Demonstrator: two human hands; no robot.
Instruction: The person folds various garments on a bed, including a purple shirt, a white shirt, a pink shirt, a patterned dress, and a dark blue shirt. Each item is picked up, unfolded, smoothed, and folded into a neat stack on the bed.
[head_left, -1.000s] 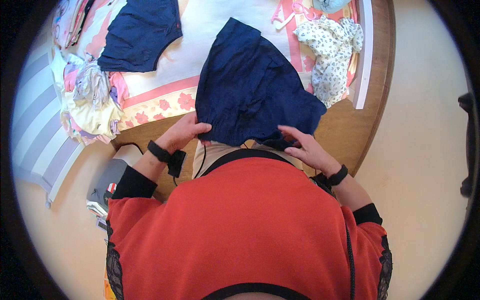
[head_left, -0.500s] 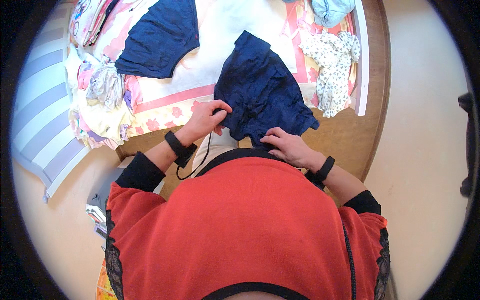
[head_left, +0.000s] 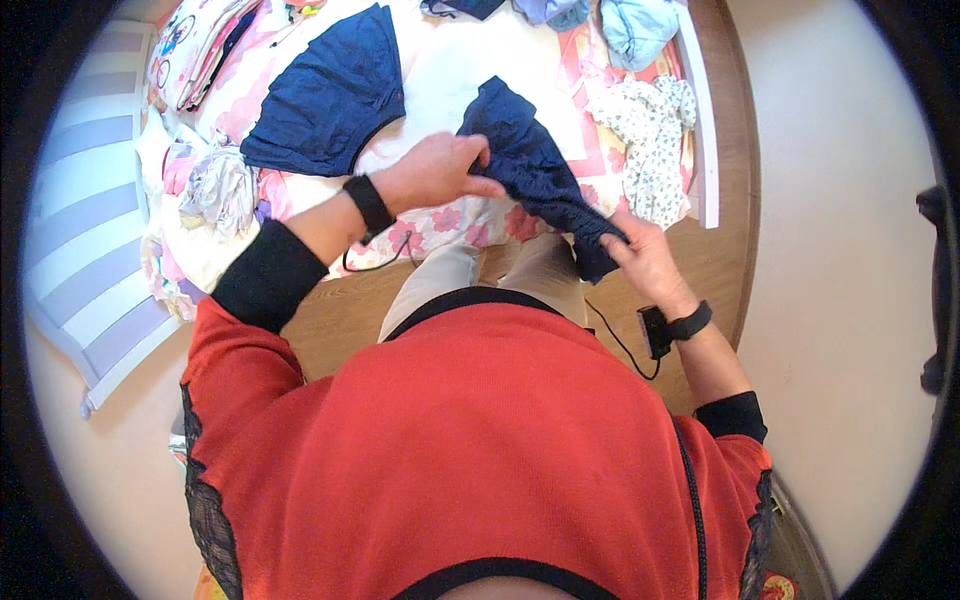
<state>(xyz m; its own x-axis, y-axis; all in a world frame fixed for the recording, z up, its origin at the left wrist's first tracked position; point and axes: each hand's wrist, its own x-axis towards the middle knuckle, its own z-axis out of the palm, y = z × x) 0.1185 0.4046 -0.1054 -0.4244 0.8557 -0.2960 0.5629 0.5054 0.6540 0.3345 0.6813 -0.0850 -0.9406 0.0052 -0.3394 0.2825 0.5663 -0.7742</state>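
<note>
A dark blue cloth garment (head_left: 540, 170) stretches slantwise between my hands, bunched along its length. Its far end lies over the bed, and its near end hangs by my right leg. My left hand (head_left: 435, 172) has its curled fingers at the garment's left edge, with the thumb stuck out below. On the other side, my right hand (head_left: 640, 258) pinches the gathered lower right part between thumb and fingers. Whether the garment is shorts or a skirt cannot be made out. Another dark blue garment (head_left: 325, 100) lies spread flat to the left.
A bed with a pink-flowered sheet (head_left: 445, 222) spans the front. Crumpled light clothes (head_left: 215, 195) lie at its left, near a striped bed end (head_left: 95, 200). A white patterned garment (head_left: 650, 140) and a light blue cloth (head_left: 638, 32) rest by the white right rail (head_left: 700, 120).
Both hands have risen and moved outward from my lap, lifting the dark blue garment. It was spread wide over my knees and is now narrow and gathered. My right hand has closed on it.
</note>
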